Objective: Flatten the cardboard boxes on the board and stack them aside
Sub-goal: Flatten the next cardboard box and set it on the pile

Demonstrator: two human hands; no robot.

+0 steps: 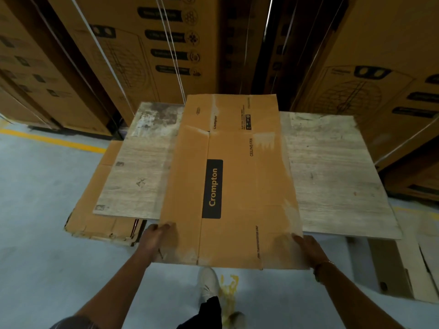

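"Crompton" flattened box point(237, 186), hands point(158, 236) gripping

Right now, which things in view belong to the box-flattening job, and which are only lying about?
Job in hand:
flattened box
board under it
left hand and right hand, holding the box's near corners
flat cardboard pile beneath the board's left side (probably)

Lying about:
strapped cartons behind
cardboard pieces on the floor at right
yellow floor line

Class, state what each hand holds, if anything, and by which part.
The flattened brown cardboard box: left hand grips its near left edge, right hand its near right edge.
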